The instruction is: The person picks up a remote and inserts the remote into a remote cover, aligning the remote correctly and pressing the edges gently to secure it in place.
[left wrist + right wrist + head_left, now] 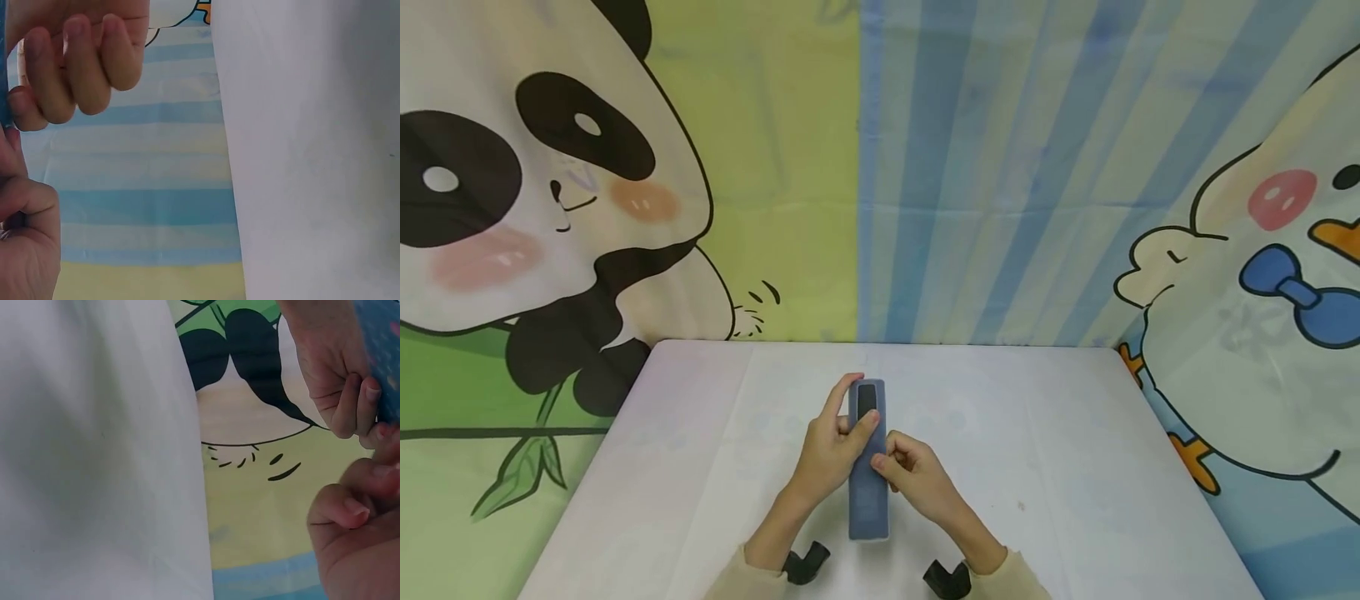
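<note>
A long, narrow blue case [868,504] with a dark strip [867,398] near its far end stands out over the white table. My left hand [826,457] grips its upper left side, thumb across the front and index finger up at the top edge. On the right edge, around mid-length, my right hand [921,475] pinches the case with the thumb on its front and the other fingers curled. The left wrist view catches only a sliver of the blue case [4,81] beside the curled fingers. In the right wrist view, the patterned blue surface [384,362] shows at the corner.
The white table [1060,467] spreads out on both sides of the hands. Behind it hangs a cloth backdrop [1000,167] with a panda and a duck printed on it. Black wrist mounts [806,563] sit near both sleeves.
</note>
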`<state>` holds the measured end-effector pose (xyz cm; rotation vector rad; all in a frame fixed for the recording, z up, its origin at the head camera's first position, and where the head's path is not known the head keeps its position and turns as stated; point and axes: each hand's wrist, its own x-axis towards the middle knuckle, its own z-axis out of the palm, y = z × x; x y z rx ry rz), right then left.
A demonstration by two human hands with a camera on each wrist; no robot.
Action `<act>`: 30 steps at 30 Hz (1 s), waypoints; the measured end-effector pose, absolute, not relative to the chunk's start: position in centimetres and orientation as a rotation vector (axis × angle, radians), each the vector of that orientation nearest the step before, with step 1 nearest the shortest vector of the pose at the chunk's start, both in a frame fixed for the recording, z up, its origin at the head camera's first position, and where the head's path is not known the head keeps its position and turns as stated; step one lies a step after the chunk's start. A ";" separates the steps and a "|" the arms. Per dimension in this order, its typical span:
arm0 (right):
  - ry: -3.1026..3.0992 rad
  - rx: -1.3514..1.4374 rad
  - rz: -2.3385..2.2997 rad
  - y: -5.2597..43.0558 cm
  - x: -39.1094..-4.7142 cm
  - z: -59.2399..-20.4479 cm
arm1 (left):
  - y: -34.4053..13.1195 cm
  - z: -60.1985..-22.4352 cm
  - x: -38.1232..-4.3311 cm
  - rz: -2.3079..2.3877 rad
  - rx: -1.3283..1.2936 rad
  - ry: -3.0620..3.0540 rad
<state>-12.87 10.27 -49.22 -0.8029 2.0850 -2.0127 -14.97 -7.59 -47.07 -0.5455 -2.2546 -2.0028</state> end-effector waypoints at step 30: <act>1.878 -0.808 -1.991 11.7 -13.1 -49.0 | -9.4 -48.3 -15.0 -2.133 -1.142 -2.218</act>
